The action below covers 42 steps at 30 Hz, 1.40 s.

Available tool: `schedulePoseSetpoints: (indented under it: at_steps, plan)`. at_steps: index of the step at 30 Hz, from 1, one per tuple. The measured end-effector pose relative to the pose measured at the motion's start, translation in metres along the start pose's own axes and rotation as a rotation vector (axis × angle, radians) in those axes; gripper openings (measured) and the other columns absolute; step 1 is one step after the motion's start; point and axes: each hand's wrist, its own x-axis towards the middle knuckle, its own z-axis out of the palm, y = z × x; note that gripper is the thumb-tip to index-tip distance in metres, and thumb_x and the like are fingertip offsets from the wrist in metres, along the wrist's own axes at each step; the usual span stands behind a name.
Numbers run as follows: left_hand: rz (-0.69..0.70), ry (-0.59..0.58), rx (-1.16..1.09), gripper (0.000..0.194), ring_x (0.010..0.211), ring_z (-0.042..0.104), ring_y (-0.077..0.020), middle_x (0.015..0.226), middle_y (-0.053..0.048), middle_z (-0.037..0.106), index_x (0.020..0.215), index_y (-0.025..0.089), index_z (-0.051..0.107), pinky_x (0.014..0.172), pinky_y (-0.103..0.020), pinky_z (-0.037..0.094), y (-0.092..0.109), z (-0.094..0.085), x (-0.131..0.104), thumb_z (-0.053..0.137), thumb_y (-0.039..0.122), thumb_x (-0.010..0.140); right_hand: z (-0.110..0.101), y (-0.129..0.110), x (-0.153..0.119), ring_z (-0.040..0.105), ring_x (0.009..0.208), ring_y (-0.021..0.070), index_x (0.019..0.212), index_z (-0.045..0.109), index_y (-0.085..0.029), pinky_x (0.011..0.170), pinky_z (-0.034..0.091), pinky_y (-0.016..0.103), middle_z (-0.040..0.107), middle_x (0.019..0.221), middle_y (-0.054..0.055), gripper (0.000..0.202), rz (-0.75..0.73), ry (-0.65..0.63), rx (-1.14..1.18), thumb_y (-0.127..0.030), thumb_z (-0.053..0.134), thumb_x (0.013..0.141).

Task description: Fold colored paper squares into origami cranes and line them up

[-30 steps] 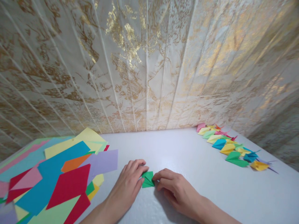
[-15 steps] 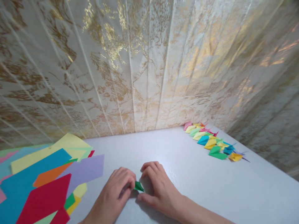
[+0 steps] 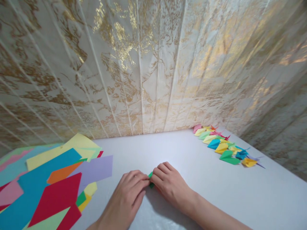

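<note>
- Beyond both hands I see a curtain, pale with gold patterns and long vertical seams, filling the upper part of my view.
- Under the hands lies a white table, its far edge meeting the curtain.
- To the left of the left hand I have a spread of coloured paper, sheets overlapping at odd angles. The big blue sheet reaches away from me, with a red sheet and an orange sheet over it. A purple sheet sticks out nearest the left hand's fingers.
- Well beyond the right hand, off to its right, runs a slanting row of folded papers in pink, yellow, green, blue and other colours. A green folded piece and a yellow one lie at its near end.
- The right hand curls its fingers over a small green paper and grips it.
- The left hand brings its fingertips to the same paper from the left; I can't tell whether they pinch it.
- The small green paper sits between the two hands' fingertips, mostly covered, so its folds are hidden from me.
</note>
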Motion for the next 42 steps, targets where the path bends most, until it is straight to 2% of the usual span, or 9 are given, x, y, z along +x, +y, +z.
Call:
schedulePoseSetpoints:
  at_steps: [2,4,7,11,17,24,32,38,42]
  plan:
    - [0.029,-0.055,0.041,0.03,0.109,0.058,-0.0225,0.115,-0.005,0.069,0.114,0.025,0.062,0.095,-0.039,0.047,0.001,-0.001,-0.001,0.049,0.007,0.094,-0.003,0.009,-0.001,0.054,0.086,0.0195,0.095,0.064,-0.019,0.078,0.044,0.032,0.066,0.093,0.003,0.006,-0.014,-0.014,0.19,-0.014,0.062,0.093]
    - [0.05,-0.098,0.067,0.029,0.11,0.058,-0.0226,0.117,-0.005,0.069,0.113,0.025,0.064,0.095,-0.04,0.048,0.002,-0.003,-0.002,0.048,0.007,0.095,-0.007,0.021,-0.004,0.055,0.095,0.0183,0.103,0.066,-0.021,0.084,0.046,0.03,0.067,0.103,0.004,0.013,0.008,-0.017,0.385,-0.014,0.066,0.092]
    - [0.06,-0.119,0.081,0.029,0.111,0.059,-0.023,0.119,-0.006,0.069,0.109,0.025,0.065,0.095,-0.04,0.049,0.003,-0.005,-0.002,0.048,0.006,0.094,-0.011,0.039,-0.01,0.057,0.098,0.0169,0.101,0.069,-0.021,0.089,0.046,0.032,0.067,0.105,0.004,0.009,-0.002,-0.031,0.518,-0.018,0.065,0.094]
    - [0.075,-0.126,0.098,0.03,0.112,0.059,-0.0239,0.122,-0.006,0.068,0.109,0.025,0.066,0.096,-0.04,0.05,0.004,-0.005,-0.003,0.049,0.006,0.092,-0.01,0.047,-0.011,0.056,0.099,0.0175,0.094,0.073,-0.022,0.09,0.046,0.033,0.066,0.105,0.004,0.006,0.005,-0.039,0.527,-0.019,0.068,0.092]
    - [0.156,-0.165,0.139,0.039,0.119,0.058,-0.0233,0.132,-0.006,0.065,0.122,0.025,0.061,0.101,-0.038,0.05,0.002,-0.005,-0.002,0.05,0.006,0.09,-0.01,0.038,-0.003,0.055,0.101,0.0179,0.091,0.07,-0.019,0.093,0.046,0.034,0.064,0.105,0.005,0.006,0.064,-0.047,0.593,-0.016,0.066,0.093]
    - [0.144,-0.218,0.153,0.037,0.12,0.056,-0.0257,0.132,-0.008,0.063,0.114,0.023,0.064,0.101,-0.041,0.05,0.003,-0.004,-0.001,0.049,0.003,0.087,-0.008,0.029,0.003,0.054,0.099,0.0177,0.083,0.068,-0.018,0.092,0.044,0.034,0.063,0.1,0.002,0.011,0.235,-0.034,0.636,-0.008,0.072,0.085]
    - [0.158,-0.211,0.144,0.04,0.122,0.053,-0.0261,0.135,-0.008,0.06,0.119,0.025,0.062,0.102,-0.042,0.048,-0.003,-0.001,-0.004,0.05,0.003,0.087,-0.003,0.026,0.006,0.055,0.093,0.0176,0.078,0.068,-0.017,0.088,0.043,0.034,0.063,0.094,0.001,0.015,0.272,0.01,0.637,-0.005,0.075,0.08]
    - [0.16,-0.186,0.124,0.038,0.117,0.054,-0.0271,0.129,-0.01,0.062,0.116,0.022,0.061,0.099,-0.044,0.05,0.0,0.002,-0.004,0.046,0.003,0.087,-0.001,0.024,0.008,0.056,0.091,0.0179,0.076,0.066,-0.018,0.088,0.04,0.036,0.063,0.091,0.0,0.017,0.278,0.014,0.635,-0.004,0.076,0.078]
    - [0.146,-0.227,0.134,0.03,0.111,0.057,-0.0258,0.121,-0.01,0.065,0.111,0.018,0.06,0.096,-0.041,0.052,0.007,-0.004,0.001,0.046,0.003,0.089,0.002,0.024,0.007,0.056,0.09,0.0179,0.076,0.065,-0.018,0.088,0.039,0.036,0.064,0.09,0.0,0.019,0.288,0.028,0.629,-0.002,0.075,0.078]
